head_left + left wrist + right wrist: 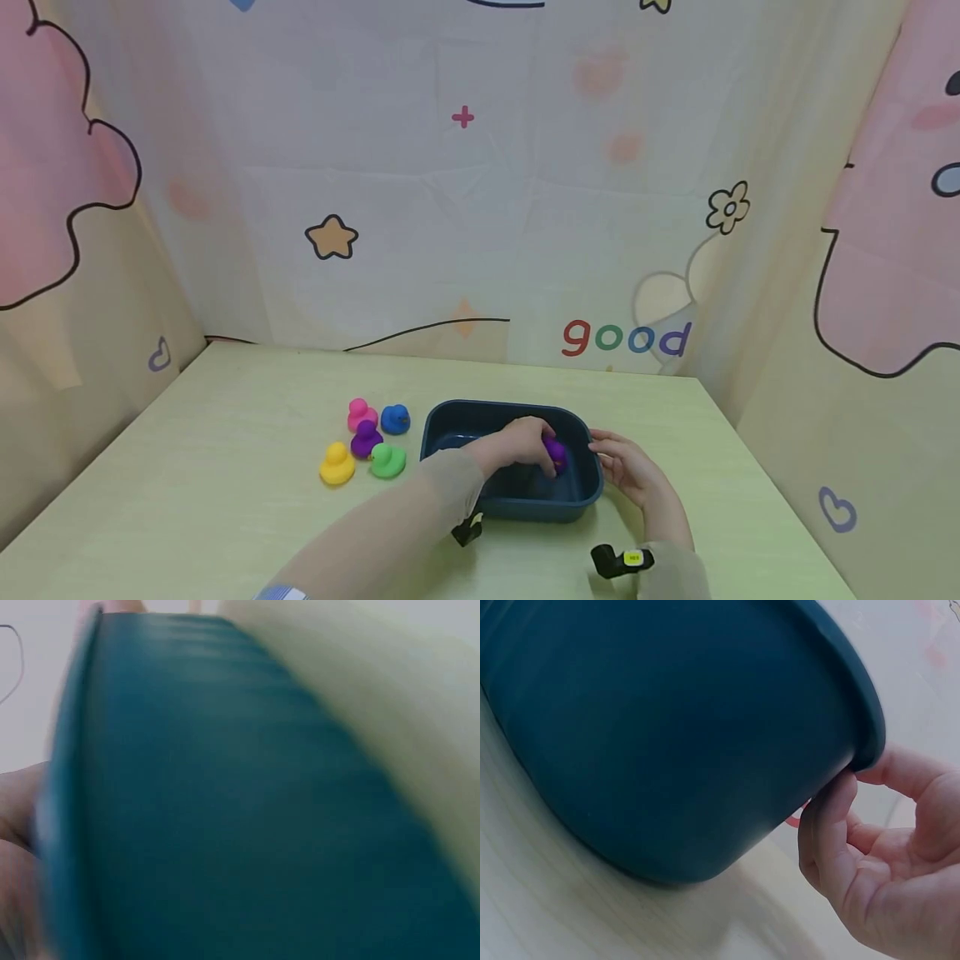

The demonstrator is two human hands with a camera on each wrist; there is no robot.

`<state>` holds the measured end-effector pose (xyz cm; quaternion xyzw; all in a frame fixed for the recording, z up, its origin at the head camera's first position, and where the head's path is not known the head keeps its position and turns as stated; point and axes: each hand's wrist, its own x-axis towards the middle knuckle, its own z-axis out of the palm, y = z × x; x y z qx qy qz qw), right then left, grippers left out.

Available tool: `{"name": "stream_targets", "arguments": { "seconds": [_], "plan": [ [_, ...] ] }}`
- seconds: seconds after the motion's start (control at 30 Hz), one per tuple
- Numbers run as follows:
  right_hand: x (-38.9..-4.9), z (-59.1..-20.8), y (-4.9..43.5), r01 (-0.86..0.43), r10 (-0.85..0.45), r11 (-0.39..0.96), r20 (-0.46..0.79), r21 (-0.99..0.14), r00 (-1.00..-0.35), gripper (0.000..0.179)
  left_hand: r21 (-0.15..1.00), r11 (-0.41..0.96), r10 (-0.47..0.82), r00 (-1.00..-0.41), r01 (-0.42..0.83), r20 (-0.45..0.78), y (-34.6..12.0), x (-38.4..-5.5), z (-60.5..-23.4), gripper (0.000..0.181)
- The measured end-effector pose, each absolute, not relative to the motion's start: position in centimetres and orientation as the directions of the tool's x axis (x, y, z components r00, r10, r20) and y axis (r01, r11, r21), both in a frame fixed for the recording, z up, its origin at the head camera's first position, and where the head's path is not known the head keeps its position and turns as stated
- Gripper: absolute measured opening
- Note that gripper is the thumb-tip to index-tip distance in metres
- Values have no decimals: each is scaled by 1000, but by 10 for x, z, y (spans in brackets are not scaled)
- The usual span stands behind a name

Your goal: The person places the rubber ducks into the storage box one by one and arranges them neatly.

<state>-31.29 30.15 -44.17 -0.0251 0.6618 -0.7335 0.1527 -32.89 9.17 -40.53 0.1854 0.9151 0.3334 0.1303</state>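
Note:
Inside a dark blue plastic bin [517,510], my left hand [517,443] reaches down and grips a purple rubber duck [556,452] near the right end. The hand covers part of the duck. In the left wrist view the bin's outer wall [225,787] fills most of the picture, with a bit of the hand [19,810] at the left edge. My right hand [633,471] is at the bin's right end, fingertips touching just under the rim. The right wrist view shows those relaxed fingers [829,825] against the outside of the bin [675,742].
Left of the bin, a group of rubber ducks stands on the light wooden table [225,467]: pink [362,416], blue [395,419], another purple [366,440], green [387,461] and yellow [337,464]. A printed curtain [420,208] hangs behind and along both sides.

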Motion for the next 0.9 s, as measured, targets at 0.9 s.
{"name": "stream_targets", "arguments": {
  "seconds": [0.9],
  "plan": [
    [-312, -443, 302, 177, -272, -113, -141, -978, -952, 25, 892, 411, 204, -973, 189, 112, -116, -355, -372, 44]
  ]
}}
